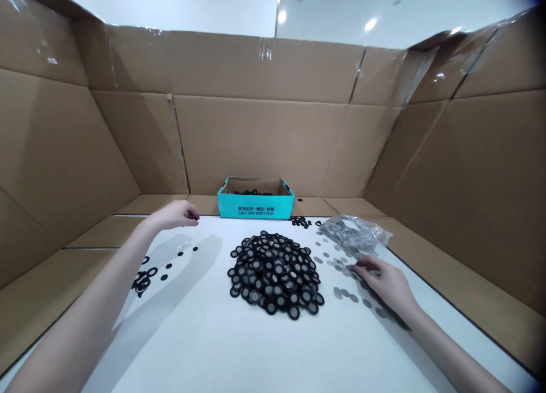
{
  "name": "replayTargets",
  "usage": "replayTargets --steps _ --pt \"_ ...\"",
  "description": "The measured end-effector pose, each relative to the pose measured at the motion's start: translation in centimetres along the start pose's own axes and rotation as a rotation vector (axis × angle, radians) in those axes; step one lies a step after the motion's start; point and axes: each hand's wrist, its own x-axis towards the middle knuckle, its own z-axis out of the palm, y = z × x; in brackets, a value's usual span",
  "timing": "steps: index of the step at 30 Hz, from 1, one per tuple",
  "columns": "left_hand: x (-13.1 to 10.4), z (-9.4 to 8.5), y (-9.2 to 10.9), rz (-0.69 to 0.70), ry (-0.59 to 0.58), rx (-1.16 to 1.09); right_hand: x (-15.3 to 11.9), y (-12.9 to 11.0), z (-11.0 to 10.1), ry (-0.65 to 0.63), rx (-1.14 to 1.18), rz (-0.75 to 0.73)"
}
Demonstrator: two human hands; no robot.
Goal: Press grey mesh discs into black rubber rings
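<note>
A large pile of black rings with grey centres (275,273) lies mid-table. My left hand (181,213) is raised left of the turquoise box (256,206), fingers pinched together on something small and dark that I cannot make out. At the right, my right hand (377,273) is down by scattered grey discs (345,294), its thumb and forefinger pressed together; what lies between them is too small to tell. Just beyond it sits a clear plastic bag (356,234) of grey discs. More dark pieces show inside the turquoise box.
Loose black rings (143,282) and small black discs (169,265) lie on the left side of the white table (256,353). Another group of black rings (301,222) is right of the box. Tall cardboard walls (264,137) surround the table's back and sides.
</note>
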Motion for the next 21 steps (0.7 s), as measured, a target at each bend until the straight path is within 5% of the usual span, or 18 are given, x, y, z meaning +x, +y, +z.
replayTargets --steps 13,21 --pt "0.4 0.6 1.3 0.093 0.119 -0.154 0.7 -2.8 -1.6 0.159 0.158 0.03" --pt "-0.8 0.7 4.4 0.232 0.11 -0.349 1.9 -9.4 -0.7 0.162 0.432 -0.062"
